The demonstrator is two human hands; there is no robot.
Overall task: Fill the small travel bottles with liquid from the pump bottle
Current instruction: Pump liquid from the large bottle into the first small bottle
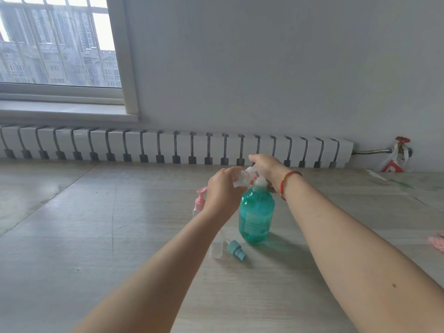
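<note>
Both forearms reached in from bottom edge, met at frame centre. L hand (222,188) curled round small clear travel bottle (242,177), held tilted at pump head. R hand (265,168), red string on wrist, lay over pump top of teal pump bottle (256,216); grip there unclear, fingers hidden. Pump bottle upright on floor (96,236), directly under hands. Clear bottle (215,248) and teal spray cap (236,253) lay below centre; pink-pump bottle (199,204) stood left of L wrist.

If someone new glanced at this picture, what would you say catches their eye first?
Most striking is the round teal pump bottle standing mid-floor, with both hands meeting over its white pump head. The left hand holds a small clear travel bottle at the spout while the right hand rests on the pump. Nearby lie a teal spray cap and a pink-topped bottle.
</note>
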